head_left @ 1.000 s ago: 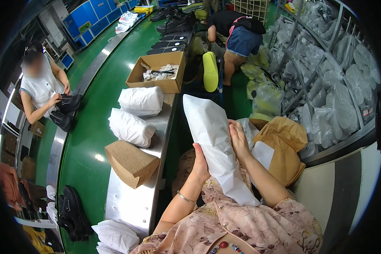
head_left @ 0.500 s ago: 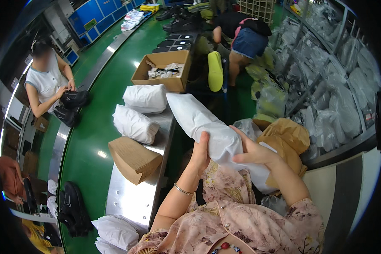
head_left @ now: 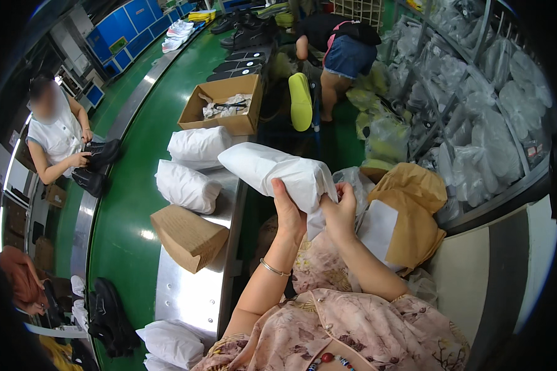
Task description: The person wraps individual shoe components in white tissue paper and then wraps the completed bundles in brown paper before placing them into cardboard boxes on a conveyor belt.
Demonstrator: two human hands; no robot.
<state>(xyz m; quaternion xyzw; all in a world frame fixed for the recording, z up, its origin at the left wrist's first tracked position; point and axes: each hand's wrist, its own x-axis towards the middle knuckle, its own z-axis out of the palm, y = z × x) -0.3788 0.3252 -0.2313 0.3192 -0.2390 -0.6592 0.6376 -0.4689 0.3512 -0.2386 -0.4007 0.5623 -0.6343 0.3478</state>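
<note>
Above my lap I hold a long bundle wrapped in white paper point(head_left: 260, 166); what it contains is hidden. My left hand point(head_left: 289, 213) is closed round its underside, with the thumb up along the near side. At the bundle's near end my right hand point(head_left: 340, 210) grips the gathered paper, its fingers curled in. Two similar white bundles point(head_left: 189, 185) lie on the metal ledge point(head_left: 185, 290) to the left. Nearer on that ledge stands a folded brown cardboard piece point(head_left: 189, 238), and more white bundles point(head_left: 170, 343) lie at the lower edge.
An open cardboard box point(head_left: 220, 108) with crumpled paper stands beyond the bundles. Black shoes point(head_left: 110, 318) rest on the green conveyor point(head_left: 130, 247). A yellow-green sole point(head_left: 301, 102) stands upright ahead. Brown paper point(head_left: 414, 210) and a rack of plastic bags point(head_left: 470, 123) are right. Co-workers are at left and ahead.
My right hand has shifted from the bundle's side to its near end, where the loose paper is now gathered in. The bundle has turned flatter and moved slightly left.
</note>
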